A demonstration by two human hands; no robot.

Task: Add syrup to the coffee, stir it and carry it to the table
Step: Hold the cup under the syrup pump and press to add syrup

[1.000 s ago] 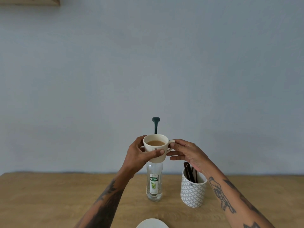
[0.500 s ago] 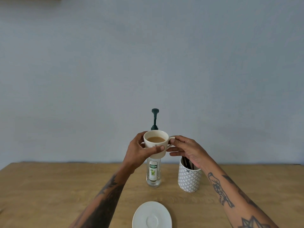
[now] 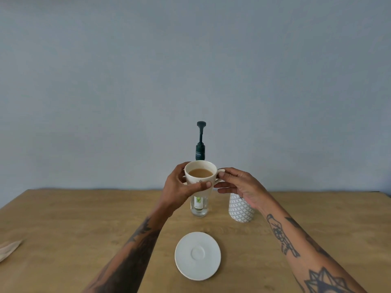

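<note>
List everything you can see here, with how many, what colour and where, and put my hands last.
cup: one, cream, holding light brown coffee, held in the air above the table
syrup bottle: one, clear with a dark green pump, upright on the table behind the cup
holder: one, white with a grey pattern, on the table right of the bottle
saucer: one, white, on the table nearest the camera
table: one, light wood
paper: one, pale tan, at the table's left edge
wall: one, grey-blue
left hand: wrapped round the cup body
right hand: holds the cup's handle
</note>
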